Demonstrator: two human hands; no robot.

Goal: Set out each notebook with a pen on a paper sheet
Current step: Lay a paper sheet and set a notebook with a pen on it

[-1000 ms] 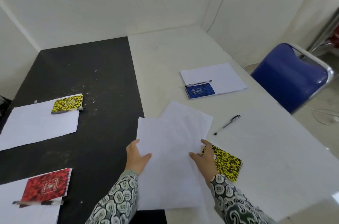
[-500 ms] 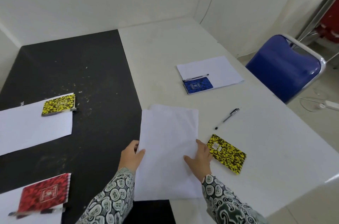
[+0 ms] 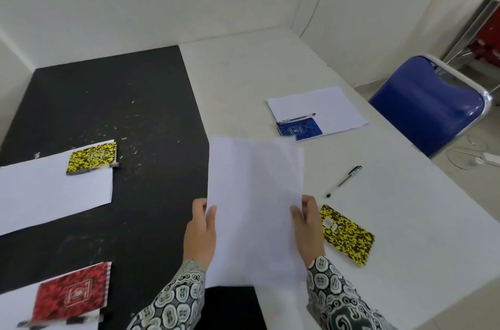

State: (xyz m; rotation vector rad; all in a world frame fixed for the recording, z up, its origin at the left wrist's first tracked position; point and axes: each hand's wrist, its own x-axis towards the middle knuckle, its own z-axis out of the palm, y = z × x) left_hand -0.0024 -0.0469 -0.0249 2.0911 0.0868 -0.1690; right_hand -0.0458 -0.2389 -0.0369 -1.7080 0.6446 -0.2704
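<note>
Holding a paper stack (image 3: 254, 208) by its side edges, left grip (image 3: 201, 232) and right grip (image 3: 308, 229) pinch it, thumbs on top; yellow notebook (image 3: 347, 235) just right of the right grip.

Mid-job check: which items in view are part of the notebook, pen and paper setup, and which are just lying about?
Job items: paper stack held by left hand and right hand; loose yellow notebook; loose pen; finished sets: blue notebook, far yellow notebook, red notebook.

Lying about: blue chair; power strip on the floor.

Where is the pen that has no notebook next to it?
The loose pen lies on the white table, right of the held papers, just beyond the yellow notebook.
</note>
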